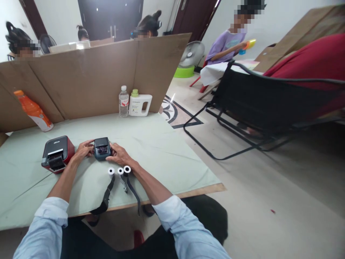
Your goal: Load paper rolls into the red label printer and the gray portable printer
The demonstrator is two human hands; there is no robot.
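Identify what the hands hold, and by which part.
Both hands, left hand and right hand, grip the small dark grey box-shaped printer by its opposite sides.

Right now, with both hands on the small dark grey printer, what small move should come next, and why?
Probably the right hand reaches back for one of the three white paper rolls just behind it, while the left hand steadies the small dark grey printer, whose top appears open.

A small printer (pixel 102 148) sat on the table (pixel 161 151) between both hands, a larger printer (pixel 57 153) to its left, three paper rolls (pixel 119 171) nearer, bottles (pixel 124 101) far behind
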